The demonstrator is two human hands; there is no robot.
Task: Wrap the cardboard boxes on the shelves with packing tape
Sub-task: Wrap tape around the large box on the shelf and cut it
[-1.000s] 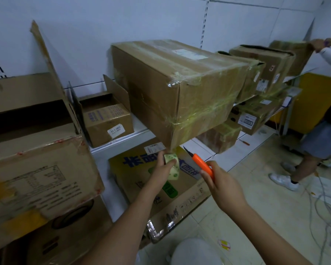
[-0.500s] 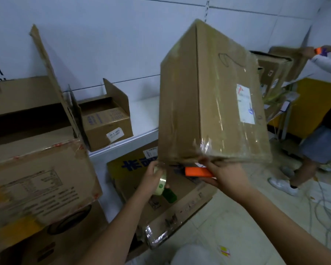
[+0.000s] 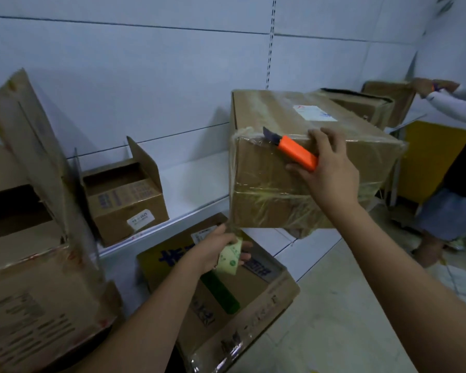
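Taped cardboard box (image 3: 301, 184) right of centre frame, wrapped in clear tape, overhanging shelf edge (image 3: 189, 214). Right hand (image 3: 326, 168) against box front, gripping orange utility knife (image 3: 296, 152), blade at box's upper left edge. Left hand (image 3: 213, 251) lower centre, fingers curled round tape roll (image 3: 230, 255). Open small box (image 3: 124, 200) on shelf, left of centre.
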